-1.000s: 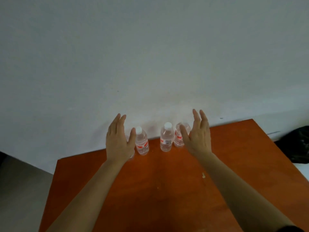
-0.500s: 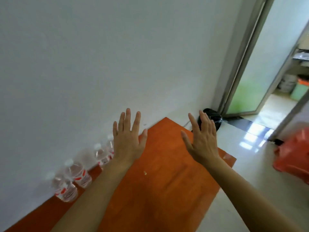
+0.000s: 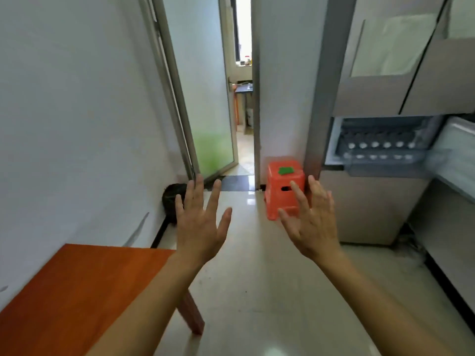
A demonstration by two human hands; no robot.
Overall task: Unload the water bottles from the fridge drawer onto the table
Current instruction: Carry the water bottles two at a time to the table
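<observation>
Both of my hands are raised in front of me with fingers spread and nothing in them: my left hand [image 3: 199, 219] over the floor past the table's far edge, my right hand [image 3: 312, 219] in front of the stool. The orange-brown table [image 3: 77, 291] fills the lower left; no bottles show on the part in view. At the right the fridge [image 3: 372, 209] stands with its drawer [image 3: 380, 150] pulled open, rows of white-capped water bottles [image 3: 380, 145] inside, well beyond my right hand.
An orange plastic stool [image 3: 285, 191] with a green patch on top stands beside the fridge. A black bag [image 3: 173, 199] lies by the wall. A glass door [image 3: 205, 104] stands ajar onto a corridor. Pale tiled floor [image 3: 257, 278] runs between table and fridge.
My view has swung right, from the bottles standing on the table by the wall to the fridge and its open drawer. Both hands stay open and empty.
</observation>
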